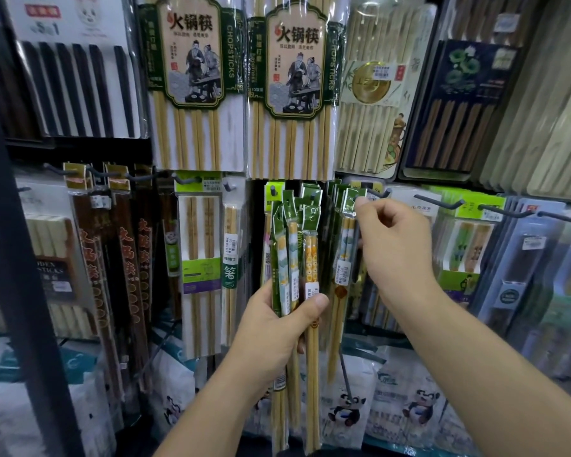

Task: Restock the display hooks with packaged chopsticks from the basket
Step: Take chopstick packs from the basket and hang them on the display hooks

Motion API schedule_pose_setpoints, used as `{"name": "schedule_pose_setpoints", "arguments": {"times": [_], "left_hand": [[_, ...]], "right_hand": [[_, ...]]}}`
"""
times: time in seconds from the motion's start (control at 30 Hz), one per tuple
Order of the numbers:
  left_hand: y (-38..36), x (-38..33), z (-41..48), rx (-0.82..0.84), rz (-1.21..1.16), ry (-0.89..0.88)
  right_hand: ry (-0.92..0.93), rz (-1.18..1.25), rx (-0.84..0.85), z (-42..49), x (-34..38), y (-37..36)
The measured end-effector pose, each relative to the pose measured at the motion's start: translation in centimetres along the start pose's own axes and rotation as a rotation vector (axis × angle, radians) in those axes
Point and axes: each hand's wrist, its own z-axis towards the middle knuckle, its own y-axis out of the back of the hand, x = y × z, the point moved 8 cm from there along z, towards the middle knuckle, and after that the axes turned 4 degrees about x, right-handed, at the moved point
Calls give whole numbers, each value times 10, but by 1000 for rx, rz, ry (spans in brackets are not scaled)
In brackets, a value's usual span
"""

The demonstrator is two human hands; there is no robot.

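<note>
Gripping a bundle of chopstick packs (294, 252) low in front of the display rack, the left hand (271, 331) had its fingers curled round their middles and its thumb pressed across the front. The packs stood upright, and their green tops fanned out over the packs hanging in the middle of the lower row.

Higher and to the right, the right hand (393, 235) pinched the green header of a single pack (346, 245) between thumb and forefinger, with the other fingers loosely curled. The header sat just beside the upturned tip of a grey hook (384, 193). Whether its hole was over the tip could not be told. More green packs (333, 199) crowded the same hook close behind it, and two short pegs (272, 191) poked out to the left.

Bags printed with pandas (350, 407) lay along the bottom edge of the rack, under both forearms. Dark red packs (126, 258) and a pale pack with a lime label (200, 258) hung towards the left edge, next to a dark post (20, 258). Bare hook ends (440, 202) stuck out along the right side of the lower row.

Two tall packs with green picture labels (192, 80) filled the upper row. A pack of black chopsticks (76, 84) hung in the top left corner and a navy pack (455, 107) towards the top right.
</note>
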Motion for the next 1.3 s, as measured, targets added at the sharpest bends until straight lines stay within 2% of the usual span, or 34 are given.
{"name": "schedule_pose_setpoints", "arguments": {"times": [0.27, 0.4, 0.57, 0.63, 0.9, 1.3], "left_hand": [[-1, -1, 0, 18, 3, -6], [-2, 0, 1, 31, -14, -16], [-6, 1, 2, 74, -35, -28], [-7, 1, 3, 82, -47, -37], [-3, 6, 3, 48, -131, -22], [-3, 13, 5, 48, -212, -12]], "right_hand": [[-57, -58, 15, -3, -22, 0], [-81, 40, -24, -13, -20, 1], [-49, 53, 247, -32, 2, -28], [-44, 18, 271, -34, 5, -30], [-133, 168, 63, -4, -2, -2], [-132, 145, 63, 3, -11, -7]]}}
